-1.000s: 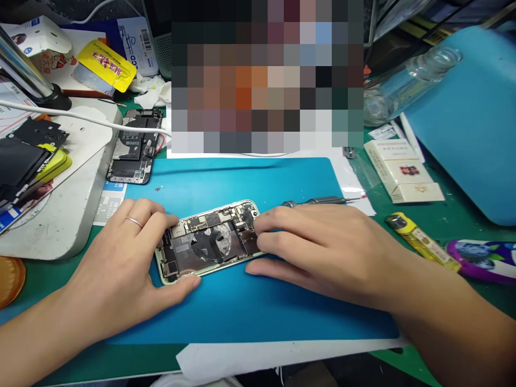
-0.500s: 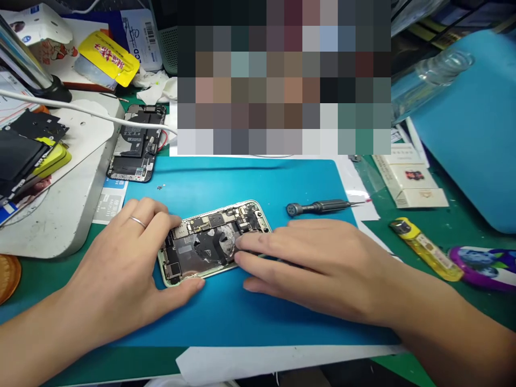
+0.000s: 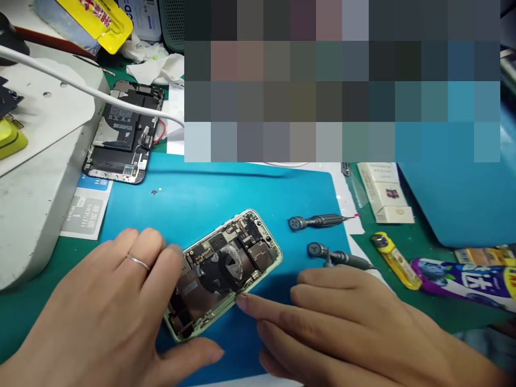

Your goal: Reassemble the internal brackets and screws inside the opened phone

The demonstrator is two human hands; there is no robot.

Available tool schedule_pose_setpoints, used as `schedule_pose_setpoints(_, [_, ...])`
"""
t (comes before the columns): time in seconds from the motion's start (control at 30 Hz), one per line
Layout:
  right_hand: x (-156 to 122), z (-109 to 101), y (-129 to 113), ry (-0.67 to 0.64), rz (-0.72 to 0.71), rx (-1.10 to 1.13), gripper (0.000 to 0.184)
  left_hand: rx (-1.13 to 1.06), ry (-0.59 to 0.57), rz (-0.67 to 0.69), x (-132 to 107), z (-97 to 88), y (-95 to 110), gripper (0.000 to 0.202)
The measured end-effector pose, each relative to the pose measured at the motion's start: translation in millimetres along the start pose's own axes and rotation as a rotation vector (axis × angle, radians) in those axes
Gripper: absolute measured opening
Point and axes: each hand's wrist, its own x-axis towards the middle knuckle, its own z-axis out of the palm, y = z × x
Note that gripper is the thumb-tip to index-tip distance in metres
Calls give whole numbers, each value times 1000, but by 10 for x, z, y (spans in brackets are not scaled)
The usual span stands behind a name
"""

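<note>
Opened phone (image 3: 226, 271), round-cornered, pale-rimmed, lies aslant inside the right edge of the smooth blue mat (image 3: 237, 191). My left hand (image 3: 116, 301), half-open, straddles one end, grip uncertain; my right hand (image 3: 358, 328), loosely open, empty, index against near rim.

Left hand (image 3: 116, 295) hides some of opened phone (image 3: 220, 274). Far middle blurred out. Specks (image 3: 155, 191) on mat (image 3: 242, 188) too small to tell.

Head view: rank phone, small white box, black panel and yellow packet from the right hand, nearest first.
From the right hand:
1. Phone: just to its left.
2. Small white box: beyond it, right side.
3. Black panel: upper left.
4. Yellow packet: top left.
</note>
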Motion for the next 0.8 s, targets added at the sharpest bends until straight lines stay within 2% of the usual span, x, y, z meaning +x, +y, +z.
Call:
schedule_pose_setpoints(0.33, [-3, 0, 142, -3, -75, -18, 14, 19, -35, 34, 9, -43, -31, 51])
schedule_pose_setpoints(0.5, [4, 26, 302, 181, -54, -72, 11, 71, -20, 58, 53, -114, -57, 56])
schedule_pose_setpoints(0.57, [23, 37, 363, 211, -84, -125, 20, 103, -8, 60, 58, -139, -56, 60])
schedule_pose_setpoints(0.67, [55, 54, 429, 134, -96, -204, 37, 96, 11, 58, 61, -162, -56, 65])
schedule_pose_setpoints(0.8, [89, 92, 484, 155, -94, -298, 41, 66, 49, 51, 64, -162, -66, 61])
